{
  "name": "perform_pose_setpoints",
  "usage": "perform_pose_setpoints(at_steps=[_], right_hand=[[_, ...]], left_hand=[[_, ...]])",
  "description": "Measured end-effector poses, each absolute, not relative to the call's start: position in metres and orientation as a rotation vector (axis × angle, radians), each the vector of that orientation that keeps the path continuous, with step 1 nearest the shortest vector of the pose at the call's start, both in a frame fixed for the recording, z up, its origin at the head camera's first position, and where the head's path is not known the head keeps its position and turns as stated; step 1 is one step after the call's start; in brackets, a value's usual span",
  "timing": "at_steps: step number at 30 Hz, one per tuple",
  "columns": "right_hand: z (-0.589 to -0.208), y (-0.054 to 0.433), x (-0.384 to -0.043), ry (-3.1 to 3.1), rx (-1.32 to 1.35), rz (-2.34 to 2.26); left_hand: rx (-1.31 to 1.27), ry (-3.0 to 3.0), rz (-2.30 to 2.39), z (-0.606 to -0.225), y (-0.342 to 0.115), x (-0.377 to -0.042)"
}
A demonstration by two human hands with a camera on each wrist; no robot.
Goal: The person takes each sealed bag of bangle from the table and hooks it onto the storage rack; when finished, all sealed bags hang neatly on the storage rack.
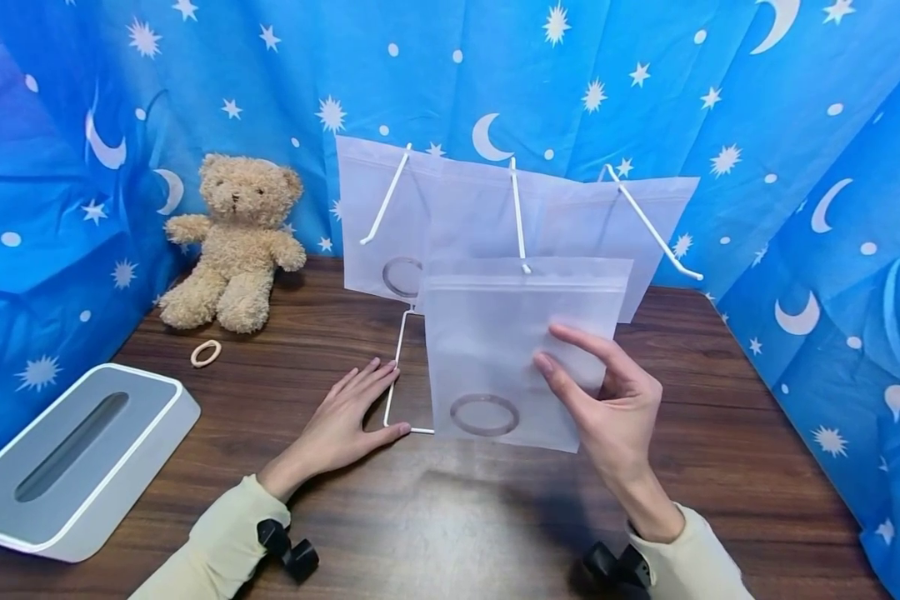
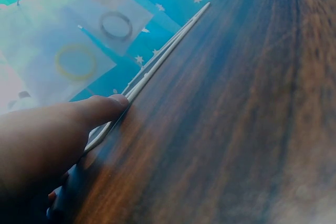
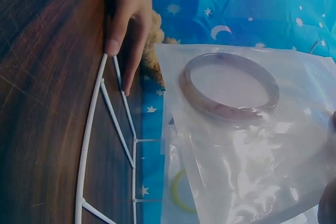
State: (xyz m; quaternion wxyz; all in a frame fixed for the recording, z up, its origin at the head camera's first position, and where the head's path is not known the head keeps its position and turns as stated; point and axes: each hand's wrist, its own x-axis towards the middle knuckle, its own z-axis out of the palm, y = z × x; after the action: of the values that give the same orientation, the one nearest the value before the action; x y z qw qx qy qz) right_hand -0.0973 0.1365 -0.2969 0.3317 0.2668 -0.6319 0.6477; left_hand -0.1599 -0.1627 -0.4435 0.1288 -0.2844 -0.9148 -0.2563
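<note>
My right hand (image 1: 621,400) pinches the right side of a frosted zip bag (image 1: 487,346) between thumb and fingers. A purplish-grey bangle (image 3: 191,92) lies inside, at the end farthest from the zip. The bag's top edge is by the tip of the middle hook (image 1: 518,212) of a white wire rack; whether the hook passes through it, I cannot tell. With fingers extended, my left hand (image 1: 345,421) rests on the rack's base wire (image 1: 392,392), thumb near the front corner. More frosted bags (image 1: 371,200) hang at the hooks behind, one showing a grey ring.
A teddy bear (image 1: 240,237) sits at the back left, with a small pale ring (image 1: 194,359) in front of it. At the left edge is a grey-and-white tissue box (image 1: 138,408). A blue curtain (image 1: 435,83) with stars and moons surrounds the dark wooden table (image 1: 345,517).
</note>
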Motion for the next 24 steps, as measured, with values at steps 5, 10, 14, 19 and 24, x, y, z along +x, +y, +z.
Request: perform_pose_setpoints(at_steps=[5, 10, 14, 19, 24], right_hand=[[-0.299, 0.133, -0.109, -1.669, 0.644, 1.683], [-0.302, 0.131, -0.127, -1.672, 0.594, 1.688], [-0.304, 0.13, -0.146, -1.663, 0.578, 1.706], [-0.303, 0.129, -0.168, -1.665, 0.543, 1.755], [-0.306, 0.129, -0.194, -1.632, 0.522, 1.848]], left_hand=[[-0.828, -2.661, -0.742, -0.443, -0.163, -0.16], [-0.828, -2.671, -0.731, -0.443, -0.163, -0.16], [-0.83, -2.665, -0.731, -0.442, -0.163, -0.161], [-0.831, -2.663, -0.728, -0.443, -0.163, -0.16], [-0.829, -2.656, -0.727, -0.444, -0.164, -0.16]])
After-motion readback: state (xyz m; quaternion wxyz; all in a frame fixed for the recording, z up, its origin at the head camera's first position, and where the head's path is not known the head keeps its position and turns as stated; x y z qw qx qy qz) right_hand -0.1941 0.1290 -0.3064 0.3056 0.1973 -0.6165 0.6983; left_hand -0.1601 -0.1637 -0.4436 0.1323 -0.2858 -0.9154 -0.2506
